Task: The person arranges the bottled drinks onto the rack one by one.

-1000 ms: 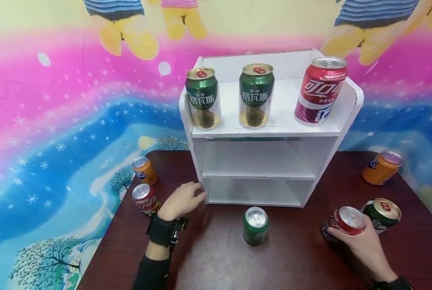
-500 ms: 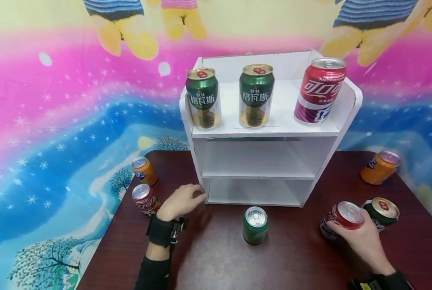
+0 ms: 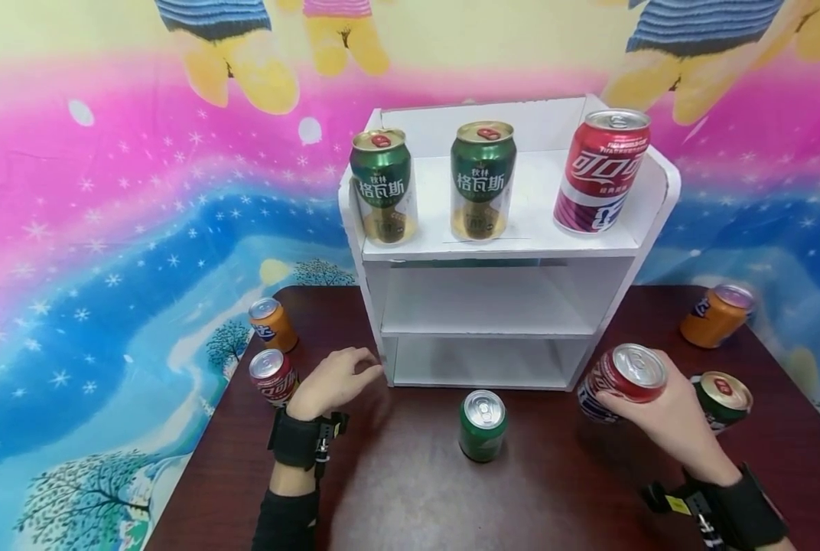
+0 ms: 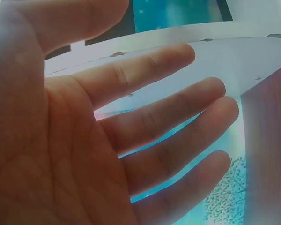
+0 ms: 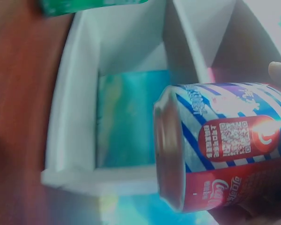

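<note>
My right hand [image 3: 665, 409] grips a red Coca-Cola can [image 3: 616, 383] near the lower right corner of the white shelf [image 3: 489, 298]. In the right wrist view the same can [image 5: 225, 145] lies across the picture, its striped label and code showing, with the shelf's compartments behind it. My left hand [image 3: 334, 383] is beside the shelf's lower left corner and holds nothing. Its fingers [image 4: 154, 117] are spread and nearly straight in the left wrist view. A green can [image 3: 483, 428] stands on the table in front of the shelf.
Two green kvass cans [image 3: 385, 187] and a red cola can [image 3: 603, 172] stand on the top shelf. On the table's left are an orange can [image 3: 274, 327] and a red can [image 3: 272, 376]. On its right are another orange can [image 3: 716, 317] and a green can [image 3: 723, 402].
My right hand has lifted the Coca-Cola can and carried it left and away from me, toward the shelf. My left hand has stayed almost still.
</note>
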### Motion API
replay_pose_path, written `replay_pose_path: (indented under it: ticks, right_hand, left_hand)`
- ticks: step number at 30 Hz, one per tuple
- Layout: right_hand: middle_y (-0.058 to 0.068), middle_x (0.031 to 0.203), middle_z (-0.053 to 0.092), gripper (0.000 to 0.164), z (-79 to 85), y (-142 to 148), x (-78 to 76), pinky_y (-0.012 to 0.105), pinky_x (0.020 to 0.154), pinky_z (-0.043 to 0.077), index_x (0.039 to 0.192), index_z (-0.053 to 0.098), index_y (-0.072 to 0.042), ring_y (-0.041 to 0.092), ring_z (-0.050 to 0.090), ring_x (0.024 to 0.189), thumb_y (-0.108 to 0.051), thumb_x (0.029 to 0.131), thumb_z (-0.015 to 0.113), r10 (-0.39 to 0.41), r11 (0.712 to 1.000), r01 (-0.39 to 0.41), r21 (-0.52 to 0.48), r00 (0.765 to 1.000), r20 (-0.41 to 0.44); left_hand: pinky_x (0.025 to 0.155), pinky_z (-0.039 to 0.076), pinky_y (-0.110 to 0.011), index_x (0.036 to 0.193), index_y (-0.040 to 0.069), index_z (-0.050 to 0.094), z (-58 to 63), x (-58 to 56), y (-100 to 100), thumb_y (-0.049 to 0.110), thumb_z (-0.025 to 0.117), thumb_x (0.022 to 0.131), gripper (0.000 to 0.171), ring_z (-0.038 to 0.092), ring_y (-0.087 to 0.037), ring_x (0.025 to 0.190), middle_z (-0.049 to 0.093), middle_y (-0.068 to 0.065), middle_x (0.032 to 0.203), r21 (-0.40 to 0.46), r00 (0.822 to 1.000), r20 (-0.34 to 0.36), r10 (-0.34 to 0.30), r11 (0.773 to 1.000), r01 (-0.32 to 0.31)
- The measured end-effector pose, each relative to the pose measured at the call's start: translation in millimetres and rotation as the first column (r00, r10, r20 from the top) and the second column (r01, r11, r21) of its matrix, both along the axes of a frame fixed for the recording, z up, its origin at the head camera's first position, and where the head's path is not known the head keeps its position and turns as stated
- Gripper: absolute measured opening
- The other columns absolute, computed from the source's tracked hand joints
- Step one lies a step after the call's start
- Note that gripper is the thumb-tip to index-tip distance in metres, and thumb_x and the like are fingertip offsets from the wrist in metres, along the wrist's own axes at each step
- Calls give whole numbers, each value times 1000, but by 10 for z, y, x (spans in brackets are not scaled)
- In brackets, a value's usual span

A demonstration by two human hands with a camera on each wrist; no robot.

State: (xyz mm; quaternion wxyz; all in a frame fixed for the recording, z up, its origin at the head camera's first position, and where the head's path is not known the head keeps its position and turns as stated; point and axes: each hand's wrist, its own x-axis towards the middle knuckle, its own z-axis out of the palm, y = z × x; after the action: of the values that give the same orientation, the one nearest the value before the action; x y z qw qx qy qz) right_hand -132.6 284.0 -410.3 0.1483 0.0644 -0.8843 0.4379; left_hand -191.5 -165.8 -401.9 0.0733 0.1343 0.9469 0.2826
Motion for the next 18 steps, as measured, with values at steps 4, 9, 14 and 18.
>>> replay_pose_path:
  ticks: [4, 9, 14, 18]
  right_hand:
    - [11, 112, 54, 70, 135, -160, -56, 9, 72, 40, 128, 44, -2, -7, 47, 93, -19, 72, 84, -23, 1000, 24, 12, 999, -44]
    - [13, 108, 59, 71, 256, -353, -126, 8, 70, 40, 122, 48, -3, -5, 49, 90, -22, 66, 88, -42, 998, 46, 32, 993, -109]
    - [11, 106, 61, 71, 361, -547, -199, 9, 70, 41, 119, 50, -4, 13, 56, 92, -29, 65, 88, -31, 998, 37, 54, 993, -111]
    - [10, 106, 61, 72, 442, -690, -288, 19, 72, 46, 119, 49, -5, 23, 58, 94, -38, 66, 86, -24, 998, 28, 55, 997, -72]
  left_hand:
    - [79, 50, -36, 106, 14, 66, 12, -7, -8, 30, 59, 93, 22, 58, -13, 87, 64, 2, 96, 8, 1000, -12, -4, 1000, 4]
    - [80, 50, -36, 108, 13, 66, 16, -10, -25, 29, 59, 93, 22, 58, -14, 89, 64, 1, 97, 1, 1000, -22, -7, 1000, 7]
    - [80, 50, -36, 108, 12, 66, 4, -6, -30, 29, 59, 94, 23, 59, -14, 89, 64, 1, 98, -7, 1000, -14, -5, 1000, 5]
    - [78, 50, -35, 108, 13, 66, -11, -2, -28, 30, 59, 94, 23, 58, -13, 86, 64, 1, 96, -9, 1000, -6, -5, 1000, 5]
